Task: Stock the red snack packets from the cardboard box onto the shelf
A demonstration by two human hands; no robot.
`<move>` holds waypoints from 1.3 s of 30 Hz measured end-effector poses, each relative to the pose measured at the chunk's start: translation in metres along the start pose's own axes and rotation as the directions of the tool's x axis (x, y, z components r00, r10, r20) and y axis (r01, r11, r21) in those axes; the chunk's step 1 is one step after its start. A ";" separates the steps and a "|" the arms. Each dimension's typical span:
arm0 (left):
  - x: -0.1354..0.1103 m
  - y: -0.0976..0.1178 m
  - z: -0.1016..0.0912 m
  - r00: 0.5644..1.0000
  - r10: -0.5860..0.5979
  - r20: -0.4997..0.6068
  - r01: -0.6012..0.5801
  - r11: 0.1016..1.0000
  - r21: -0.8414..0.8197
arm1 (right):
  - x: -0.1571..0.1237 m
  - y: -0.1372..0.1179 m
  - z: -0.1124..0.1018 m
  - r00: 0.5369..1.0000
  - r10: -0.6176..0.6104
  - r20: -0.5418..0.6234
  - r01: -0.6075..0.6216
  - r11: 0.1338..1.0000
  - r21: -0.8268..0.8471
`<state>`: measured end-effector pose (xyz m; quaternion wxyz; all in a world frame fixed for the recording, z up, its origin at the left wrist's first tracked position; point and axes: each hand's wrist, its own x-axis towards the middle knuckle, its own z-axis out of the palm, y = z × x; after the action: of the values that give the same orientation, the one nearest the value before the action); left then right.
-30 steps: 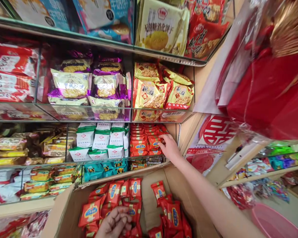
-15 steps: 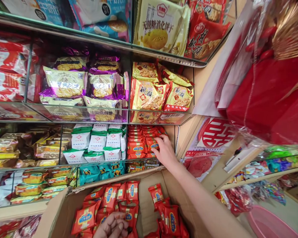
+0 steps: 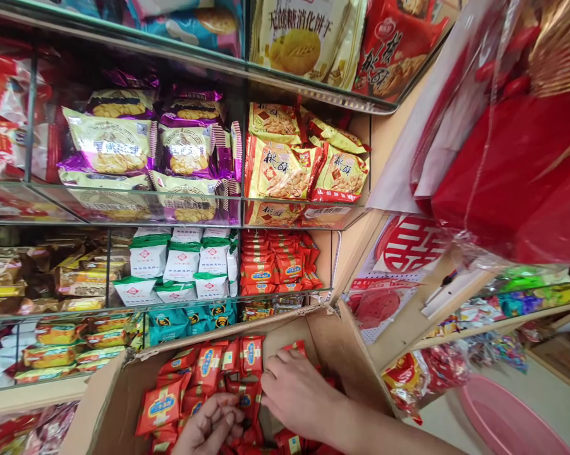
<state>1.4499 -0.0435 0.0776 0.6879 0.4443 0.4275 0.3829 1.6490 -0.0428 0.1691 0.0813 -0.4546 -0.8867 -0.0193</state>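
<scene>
An open cardboard box (image 3: 109, 393) at the bottom of the view holds many small red snack packets (image 3: 160, 406) with blue and gold labels. My right hand (image 3: 297, 393) is over the box among these packets, its fingers bent downward. The fingertips are hidden, so a grip on a packet cannot be made out. To its left, my left hand (image 3: 210, 424) is low over the packets with fingers curled in toward the thumb; whatever lies between them does not show. Just behind the box, matching red packets (image 3: 289, 268) are stacked in a shelf compartment.
Glass-fronted shelves (image 3: 138, 210) rise behind the box. White-and-green packets (image 3: 181, 260) stand beside the red stack, with yellow walnut-cookie packs (image 3: 285, 170) above. Red wrapped decorations (image 3: 512, 183) hang at upper right. A pink basin (image 3: 507, 414) is at lower right.
My right hand has left the red stack on the shelf and come down into the box. My left hand stays low over the packets. The view has shifted slightly.
</scene>
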 end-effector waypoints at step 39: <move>-0.020 0.043 0.035 0.999 -0.016 0.044 0.019 0.998 -0.060 | -0.002 -0.002 0.014 0.928 0.313 0.203 -0.273 0.201 0.941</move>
<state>1.4696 -0.0582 0.1318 0.7135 0.4278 0.4046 0.3797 1.6469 -0.0443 0.1549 0.3556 -0.4708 -0.6112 0.5277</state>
